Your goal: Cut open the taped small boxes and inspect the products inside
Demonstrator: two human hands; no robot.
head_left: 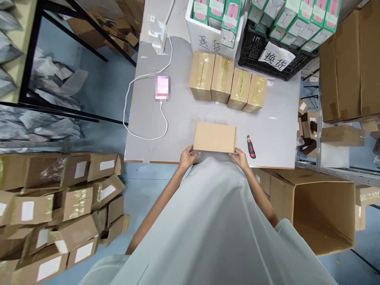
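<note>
A plain brown cardboard box [215, 137] rests at the front edge of the grey table, right before my body. My left hand [188, 156] grips its lower left corner, and my right hand [240, 158] grips the lower right corner. Fingers of both hands are partly hidden under or behind the box. To the right of the box lies a red and black utility knife [251, 147]. Behind it, several taped cardboard boxes [222, 79] stand side by side in a row.
At the back are a white bin [208, 39] and a black crate [246, 51], both with green and pink packs. A cabled phone-like device [162, 88] and a power strip [158, 35] lie left. Boxes [80, 198] pile up left; a large open carton [323, 213] stands right.
</note>
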